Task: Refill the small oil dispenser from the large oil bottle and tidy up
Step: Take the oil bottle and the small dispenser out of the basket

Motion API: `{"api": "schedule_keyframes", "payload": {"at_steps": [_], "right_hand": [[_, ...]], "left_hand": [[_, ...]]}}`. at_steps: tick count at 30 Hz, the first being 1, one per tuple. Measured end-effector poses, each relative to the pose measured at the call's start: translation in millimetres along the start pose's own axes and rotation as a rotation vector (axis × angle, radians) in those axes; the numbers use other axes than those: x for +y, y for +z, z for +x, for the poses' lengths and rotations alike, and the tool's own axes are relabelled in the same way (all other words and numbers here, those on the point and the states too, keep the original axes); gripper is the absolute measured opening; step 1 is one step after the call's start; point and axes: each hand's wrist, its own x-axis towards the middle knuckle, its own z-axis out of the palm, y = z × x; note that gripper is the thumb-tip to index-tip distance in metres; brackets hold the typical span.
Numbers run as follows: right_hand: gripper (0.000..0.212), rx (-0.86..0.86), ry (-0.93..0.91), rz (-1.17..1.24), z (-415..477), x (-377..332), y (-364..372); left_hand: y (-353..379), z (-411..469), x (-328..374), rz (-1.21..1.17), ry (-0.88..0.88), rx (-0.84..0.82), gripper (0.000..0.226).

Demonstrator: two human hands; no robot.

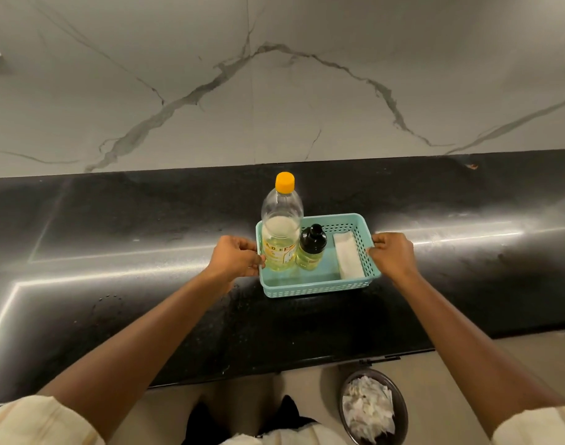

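A: What is held, and by which hand?

B: A teal basket (319,289) is gripped at both short ends. The left hand (234,260) is closed over its left rim, and the right hand (391,253) is closed over its right rim; each grip is narrow, with fingers curled around the edge.

A: Where is the basket placed?

B: On the black surface (114,239), around the middle of its width, nearer the back edge by the marble wall (274,75) than the front edge.

A: What is carried inside?

B: The large oil bottle (281,226), capped in orange and partly filled with yellow oil, is stood upright in the basket's back left corner. The small oil dispenser (311,248), black-topped, is stood just beside it on the right; whether they touch cannot be told. A folded white cloth (348,255) is laid along the right wall.

A: Anything below the surface?

B: A round bin (372,406) filled with crumpled white paper is seen on the floor, under the front edge.
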Motion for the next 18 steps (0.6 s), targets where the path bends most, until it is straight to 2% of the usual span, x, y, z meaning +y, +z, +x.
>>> {"api": "schedule_keyframes", "payload": {"at_steps": [1,3,5,6,8,10,12,15,18], "right_hand": [[0.036,-0.014,-0.023,-0.031,-2,-2,-2],[0.056,-0.001,-0.115,-0.108,-6,-11,-6],[0.068,0.051,-0.276,-0.127,-9,-29,-13],[0.071,0.052,-0.380,-0.100,-12,-41,-15],[0.078,-0.037,-0.562,-0.017,-18,-71,-17],[0.084,-0.198,-0.647,-0.017,-26,-100,-11],[0.077,-0.295,-0.694,-0.082,-31,-120,0],[0.066,-0.293,-0.694,-0.105,-36,-134,6],[0.069,-0.304,-0.732,-0.067,-48,-158,-9]], "left_hand": [[-2,-1,1,0.040,0.011,-0.003,0.019],[-8,-2,8,0.175,0.096,0.023,0.054],[-18,-3,22,0.239,0.214,0.061,0.087],[-22,-5,31,0.219,0.268,0.037,0.094],[-30,-7,47,0.162,0.352,-0.062,0.093],[-32,-10,58,0.149,0.404,-0.164,0.075],[-27,-17,63,0.169,0.449,-0.228,0.055],[-25,-29,64,0.136,0.496,-0.214,0.056],[-46,-44,73,0.074,0.530,-0.218,0.063]]}}
